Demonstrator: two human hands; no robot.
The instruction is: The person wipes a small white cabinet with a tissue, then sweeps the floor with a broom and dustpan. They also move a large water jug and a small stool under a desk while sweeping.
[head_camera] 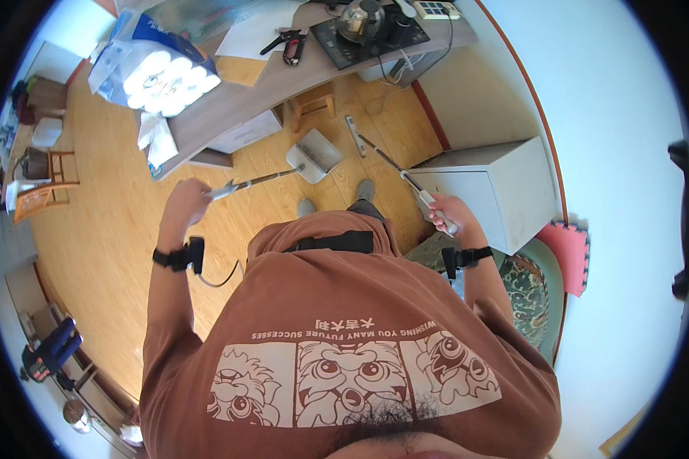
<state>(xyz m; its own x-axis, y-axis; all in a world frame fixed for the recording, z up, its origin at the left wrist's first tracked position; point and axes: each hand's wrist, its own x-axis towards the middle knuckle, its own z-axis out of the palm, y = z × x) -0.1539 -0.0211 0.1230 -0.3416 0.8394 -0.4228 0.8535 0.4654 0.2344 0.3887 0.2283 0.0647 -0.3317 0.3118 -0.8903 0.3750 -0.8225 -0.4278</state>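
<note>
My left hand point(188, 202) grips the pale handle of a long-handled dustpan point(314, 156), whose pan rests on the wooden floor near my feet. In my right hand point(452, 216) is the light grey grip of a long-handled broom point(355, 136). The broom's narrow head touches the floor to the right of the dustpan, a short gap apart from it. Bristles cannot be made out clearly. Some greyish matter shows inside the pan.
A long desk point(206, 126) crosses in front, bearing a kettle point(360, 22) and a bag of paper rolls point(166, 80). Under it stands a small wooden stool point(314, 109). A white cabinet point(482, 189) and a patterned armchair point(525, 292) are at my right.
</note>
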